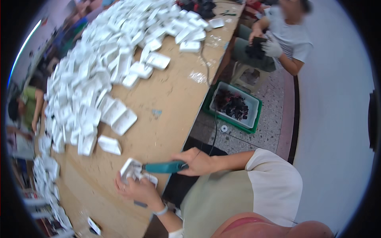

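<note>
My right hand (pixel 198 162) is wrapped round the back of a teal electric screwdriver (pixel 162 167). It lies level, its front end pointing left into an open white plastic housing (pixel 130 166) near the table's front edge. From below, my left hand (pixel 138 191) grips that housing, fingers curled over its inner side. A second white part (pixel 151 179) shows beside the left fingers; whether it joins the housing I cannot tell. The screwdriver's tip is partly hidden inside. A single white housing (pixel 109 145) lies on the table just beyond my hands.
A large heap of white plastic housings (pixel 85 79) covers the table's (pixel 158 127) left and far side. A black cord (pixel 215 131) hangs by the right edge. On the floor, a grey bin (pixel 251 107) holds dark parts. Co-workers sit at right (pixel 291 37) and left (pixel 29 105).
</note>
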Demonstrator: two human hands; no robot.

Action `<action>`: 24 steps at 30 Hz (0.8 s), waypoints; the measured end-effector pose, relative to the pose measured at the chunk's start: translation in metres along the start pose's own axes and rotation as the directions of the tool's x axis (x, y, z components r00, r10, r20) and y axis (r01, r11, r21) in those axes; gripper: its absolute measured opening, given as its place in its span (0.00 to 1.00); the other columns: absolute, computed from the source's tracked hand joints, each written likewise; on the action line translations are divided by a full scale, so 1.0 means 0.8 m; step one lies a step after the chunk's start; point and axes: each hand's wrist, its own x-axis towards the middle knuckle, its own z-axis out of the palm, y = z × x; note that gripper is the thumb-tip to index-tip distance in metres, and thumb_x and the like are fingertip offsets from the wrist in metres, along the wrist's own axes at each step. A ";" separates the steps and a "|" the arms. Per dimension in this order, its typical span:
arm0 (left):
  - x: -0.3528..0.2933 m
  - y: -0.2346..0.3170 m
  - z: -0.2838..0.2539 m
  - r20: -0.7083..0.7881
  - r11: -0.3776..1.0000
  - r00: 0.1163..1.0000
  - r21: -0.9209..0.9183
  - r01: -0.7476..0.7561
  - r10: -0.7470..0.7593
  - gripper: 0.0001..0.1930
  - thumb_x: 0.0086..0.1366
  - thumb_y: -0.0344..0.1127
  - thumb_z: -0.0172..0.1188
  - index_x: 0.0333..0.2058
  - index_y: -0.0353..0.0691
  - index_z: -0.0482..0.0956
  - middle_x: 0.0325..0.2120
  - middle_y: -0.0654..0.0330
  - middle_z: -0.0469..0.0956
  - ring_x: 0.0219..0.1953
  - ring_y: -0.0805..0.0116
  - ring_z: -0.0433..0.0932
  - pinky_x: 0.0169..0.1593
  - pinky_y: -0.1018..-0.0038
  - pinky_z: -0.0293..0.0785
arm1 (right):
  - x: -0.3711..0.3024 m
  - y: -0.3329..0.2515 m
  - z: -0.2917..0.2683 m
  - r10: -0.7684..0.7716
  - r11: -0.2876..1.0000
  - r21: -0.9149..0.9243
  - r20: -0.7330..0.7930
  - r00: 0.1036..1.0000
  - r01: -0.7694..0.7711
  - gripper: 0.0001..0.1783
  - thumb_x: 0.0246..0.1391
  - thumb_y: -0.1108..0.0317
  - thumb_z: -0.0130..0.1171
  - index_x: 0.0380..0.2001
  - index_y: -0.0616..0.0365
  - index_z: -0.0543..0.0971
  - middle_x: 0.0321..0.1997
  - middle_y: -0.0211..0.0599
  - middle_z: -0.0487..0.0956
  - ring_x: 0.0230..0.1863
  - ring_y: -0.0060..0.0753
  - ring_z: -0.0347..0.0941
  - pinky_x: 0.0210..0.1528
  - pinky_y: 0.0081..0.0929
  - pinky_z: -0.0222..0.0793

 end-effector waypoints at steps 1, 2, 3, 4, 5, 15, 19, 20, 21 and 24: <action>0.000 -0.003 0.005 0.006 1.000 1.000 -0.005 0.002 -0.002 0.12 0.43 0.27 0.62 0.31 0.36 0.81 0.56 0.56 0.74 0.61 0.48 0.66 0.55 0.45 0.63 | 0.000 -0.001 0.006 0.024 0.999 -0.036 -0.008 1.000 -0.025 0.19 0.47 0.69 0.68 0.44 0.55 0.76 0.29 0.46 0.80 0.32 0.53 0.80 0.34 0.40 0.74; 0.004 -0.002 0.011 0.012 1.000 1.000 -0.004 0.005 -0.005 0.12 0.39 0.25 0.61 0.28 0.33 0.78 0.57 0.55 0.73 0.62 0.48 0.65 0.54 0.44 0.63 | 0.002 0.000 0.010 0.048 0.997 -0.064 -0.015 0.999 -0.049 0.20 0.46 0.68 0.68 0.44 0.54 0.75 0.28 0.45 0.80 0.32 0.54 0.79 0.34 0.44 0.74; 0.002 0.002 0.011 0.011 0.999 0.999 0.002 0.047 -0.047 0.11 0.39 0.25 0.62 0.27 0.34 0.77 0.56 0.56 0.73 0.63 0.49 0.65 0.52 0.45 0.63 | 0.002 -0.002 0.008 0.033 0.998 -0.060 -0.010 0.999 -0.033 0.19 0.46 0.68 0.67 0.43 0.54 0.75 0.27 0.44 0.80 0.32 0.53 0.79 0.34 0.43 0.73; 0.001 0.003 0.011 -0.003 0.999 0.999 -0.014 0.032 -0.032 0.11 0.39 0.25 0.62 0.27 0.34 0.77 0.56 0.56 0.73 0.63 0.49 0.65 0.52 0.45 0.63 | 0.001 -0.005 0.007 0.016 0.999 -0.051 -0.002 1.000 -0.016 0.18 0.47 0.68 0.67 0.43 0.54 0.75 0.26 0.44 0.80 0.32 0.53 0.79 0.33 0.43 0.73; 0.000 0.002 0.010 0.001 0.999 0.999 -0.012 0.035 -0.035 0.11 0.39 0.24 0.62 0.27 0.34 0.77 0.56 0.57 0.73 0.63 0.49 0.65 0.52 0.45 0.63 | -0.001 -0.004 0.009 0.012 0.998 -0.056 -0.005 1.000 -0.013 0.18 0.47 0.68 0.67 0.42 0.55 0.75 0.26 0.44 0.80 0.32 0.52 0.79 0.33 0.43 0.73; 0.001 0.004 0.000 -0.045 0.993 0.999 -0.110 -0.034 0.029 0.14 0.46 0.30 0.63 0.35 0.37 0.85 0.53 0.48 0.75 0.59 0.43 0.68 0.63 0.51 0.63 | -0.018 -0.005 -0.016 0.017 0.999 0.039 -0.043 0.999 -0.016 0.24 0.45 0.65 0.70 0.48 0.54 0.78 0.37 0.52 0.82 0.39 0.54 0.81 0.42 0.41 0.78; 0.006 0.020 -0.001 0.078 0.996 0.997 -0.089 0.022 -0.015 0.12 0.48 0.30 0.64 0.35 0.39 0.85 0.57 0.56 0.73 0.63 0.47 0.61 0.63 0.48 0.55 | -0.035 -0.032 -0.042 0.118 0.992 0.069 -0.201 0.973 -0.106 0.18 0.48 0.73 0.67 0.44 0.61 0.80 0.35 0.40 0.81 0.32 0.25 0.76 0.36 0.25 0.73; 0.012 0.022 -0.004 0.105 0.997 0.993 -0.051 0.065 -0.060 0.11 0.48 0.30 0.63 0.33 0.39 0.85 0.58 0.56 0.72 0.64 0.48 0.60 0.62 0.46 0.54 | -0.041 -0.021 -0.034 0.145 0.987 0.113 -0.275 0.951 -0.117 0.13 0.50 0.74 0.67 0.40 0.63 0.80 0.32 0.37 0.82 0.30 0.19 0.75 0.34 0.23 0.72; 0.012 0.022 -0.005 0.074 0.995 0.994 -0.059 0.081 -0.077 0.11 0.45 0.27 0.62 0.31 0.38 0.84 0.57 0.55 0.72 0.65 0.46 0.60 0.60 0.46 0.54 | -0.038 -0.020 -0.038 0.089 0.994 0.084 -0.283 0.955 -0.068 0.11 0.51 0.75 0.67 0.38 0.64 0.81 0.30 0.34 0.82 0.29 0.18 0.75 0.33 0.22 0.71; 0.002 0.013 -0.004 0.036 0.994 0.995 -0.048 0.098 -0.096 0.11 0.41 0.25 0.60 0.28 0.38 0.82 0.57 0.54 0.72 0.65 0.45 0.59 0.58 0.46 0.54 | -0.049 -0.014 -0.036 0.170 0.979 0.154 -0.278 0.945 -0.131 0.07 0.52 0.75 0.68 0.35 0.64 0.82 0.28 0.31 0.83 0.28 0.17 0.75 0.33 0.20 0.71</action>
